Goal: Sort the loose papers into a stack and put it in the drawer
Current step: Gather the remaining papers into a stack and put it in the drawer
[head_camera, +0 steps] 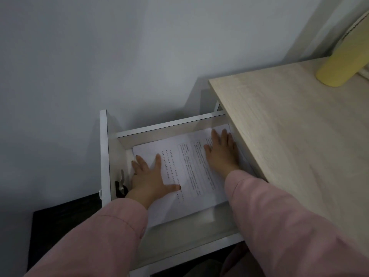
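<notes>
A stack of white printed papers (187, 170) lies flat inside the open drawer (159, 127), which is pulled out to the left of the desk. My left hand (148, 176) rests palm down on the stack's left part, fingers spread, thumb pointing right. My right hand (221, 150) presses flat on the stack's far right corner, close under the desk edge. Neither hand grips the paper. Both arms wear pink sleeves.
The light wooden desk top (295, 140) overhangs the drawer's right side. A yellow cylinder (343, 64) stands at the desk's far right. The white drawer front (104, 156) carries a metal lock fitting (120, 182). A dark surface (60, 222) lies lower left; a grey wall rises behind.
</notes>
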